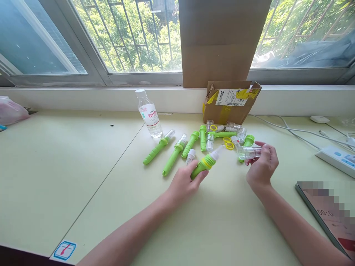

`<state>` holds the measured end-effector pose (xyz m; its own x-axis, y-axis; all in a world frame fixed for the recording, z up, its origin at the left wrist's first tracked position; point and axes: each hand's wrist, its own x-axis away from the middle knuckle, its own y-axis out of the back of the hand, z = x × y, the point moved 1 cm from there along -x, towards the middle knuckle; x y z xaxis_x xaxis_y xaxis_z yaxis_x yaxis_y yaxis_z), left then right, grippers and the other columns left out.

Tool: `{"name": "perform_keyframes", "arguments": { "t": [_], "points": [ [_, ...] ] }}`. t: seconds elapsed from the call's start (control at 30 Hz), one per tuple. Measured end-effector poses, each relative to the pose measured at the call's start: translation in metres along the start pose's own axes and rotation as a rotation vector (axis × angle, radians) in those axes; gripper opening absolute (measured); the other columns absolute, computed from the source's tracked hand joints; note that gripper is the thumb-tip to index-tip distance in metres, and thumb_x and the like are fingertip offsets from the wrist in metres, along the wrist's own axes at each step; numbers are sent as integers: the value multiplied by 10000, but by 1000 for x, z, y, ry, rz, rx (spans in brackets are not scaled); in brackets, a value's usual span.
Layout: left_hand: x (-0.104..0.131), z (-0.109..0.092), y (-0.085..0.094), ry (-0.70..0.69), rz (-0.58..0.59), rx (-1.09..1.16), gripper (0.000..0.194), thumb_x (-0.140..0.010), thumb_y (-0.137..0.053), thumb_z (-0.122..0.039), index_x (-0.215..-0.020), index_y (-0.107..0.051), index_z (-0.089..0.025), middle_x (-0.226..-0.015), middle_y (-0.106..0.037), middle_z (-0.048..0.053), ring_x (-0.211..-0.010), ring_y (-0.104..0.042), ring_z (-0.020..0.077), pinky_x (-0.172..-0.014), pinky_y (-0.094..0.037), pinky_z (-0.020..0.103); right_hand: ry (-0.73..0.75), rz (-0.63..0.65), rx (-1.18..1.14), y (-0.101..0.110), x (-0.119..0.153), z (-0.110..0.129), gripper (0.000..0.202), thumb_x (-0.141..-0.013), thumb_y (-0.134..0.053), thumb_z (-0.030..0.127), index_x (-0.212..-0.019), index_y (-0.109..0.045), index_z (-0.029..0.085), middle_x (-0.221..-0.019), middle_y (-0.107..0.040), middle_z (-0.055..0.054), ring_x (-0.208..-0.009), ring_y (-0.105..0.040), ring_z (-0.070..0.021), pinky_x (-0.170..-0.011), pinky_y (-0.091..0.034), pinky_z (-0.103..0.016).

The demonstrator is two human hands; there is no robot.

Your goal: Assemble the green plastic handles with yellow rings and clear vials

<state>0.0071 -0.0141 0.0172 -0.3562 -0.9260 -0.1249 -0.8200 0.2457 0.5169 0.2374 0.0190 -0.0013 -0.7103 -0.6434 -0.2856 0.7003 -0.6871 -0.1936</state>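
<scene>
My left hand [186,179] is wrapped round a green ribbed handle [203,165] with a yellow ring and a white pointed tip, tilted up to the right. In my right hand [263,164] is a clear ribbed plastic cap [249,152], held sideways with its end toward the handle; the two parts are apart. Left of my left hand lie two green sticks with clear caps, the nearer one [174,158] beside the farther one [158,149]. Beyond them are uncapped green handles [190,144], loose clear caps [210,142] and yellow rings [229,145].
Behind the parts stands an open cardboard box [224,107] against the sill. A water bottle [149,114] is at back left. To the right are white cables, a power strip [337,159] and a phone [321,218]. A pink plastic bag [12,111] lies far left.
</scene>
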Motion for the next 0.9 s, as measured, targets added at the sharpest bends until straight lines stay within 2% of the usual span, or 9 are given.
{"name": "perform_keyframes", "arguments": {
  "t": [0.1,0.17,0.23,0.3,0.33,0.43,0.63,0.73,0.9],
  "points": [
    [2,1,-2,-71,39,-189,223,-900,-488,-384,-780,-498,-196,-617,-436,-45,-528,-363,100,-510,-261,235,45,8,-7,-1,5,4,262,-881,-467,424,-855,-590,194,-584,-468,49,-394,-415,-87,-318,-329,-209],
    [4,1,-4,-108,66,-293,178,-906,-484,-359,-835,-521,-200,-672,-511,-27,-565,-421,115,-534,-284,240,89,62,4,-3,13,6,252,-884,-479,421,-861,-595,198,-599,-474,42,-421,-421,-93,-342,-355,-216],
    [5,2,-6,-132,84,-371,158,-909,-480,-346,-878,-534,-201,-713,-562,-9,-593,-467,131,-542,-296,244,135,202,74,-5,25,6,262,-898,-467,417,-852,-606,201,-602,-491,31,-437,-434,-99,-370,-372,-226],
    [6,3,-7,-153,94,-420,157,-911,-476,-341,-900,-542,-199,-730,-590,4,-602,-497,142,-536,-301,246,180,414,175,-7,38,5,254,-892,-493,410,-811,-608,199,-616,-533,15,-461,-476,-110,-404,-406,-238],
    [6,3,-7,-165,96,-435,159,-914,-473,-340,-911,-545,-199,-739,-602,9,-606,-511,147,-533,-305,245,201,470,212,-7,44,4,225,-877,-529,398,-804,-602,199,-627,-547,14,-470,-485,-110,-417,-415,-238],
    [6,7,-6,-192,78,-490,181,-926,-454,-348,-941,-555,-199,-771,-632,21,-623,-548,156,-535,-319,247,236,525,247,-6,50,2,184,-855,-572,370,-805,-597,195,-624,-565,20,-467,-502,-106,-426,-429,-233],
    [3,15,1,-316,-58,-752,212,-919,-473,-372,-970,-595,-207,-748,-630,26,-590,-546,159,-495,-272,266,340,651,279,-5,42,9,178,-816,-635,343,-725,-604,194,-526,-557,40,-410,-476,-90,-385,-391,-214],
    [1,17,8,-430,-153,-853,214,-927,-467,-348,-1008,-611,-213,-736,-623,33,-624,-547,165,-520,-297,273,424,713,314,-6,42,11,172,-782,-676,357,-753,-626,195,-586,-619,20,-418,-479,-88,-382,-399,-218],
    [-4,17,18,-567,-265,-922,203,-923,-472,-237,-1072,-610,-224,-778,-628,32,-650,-531,160,-581,-336,281,555,810,320,-7,46,10,241,-737,-729,371,-885,-644,201,-707,-678,-20,-513,-575,-120,-435,-480,-235]
  ]
}}
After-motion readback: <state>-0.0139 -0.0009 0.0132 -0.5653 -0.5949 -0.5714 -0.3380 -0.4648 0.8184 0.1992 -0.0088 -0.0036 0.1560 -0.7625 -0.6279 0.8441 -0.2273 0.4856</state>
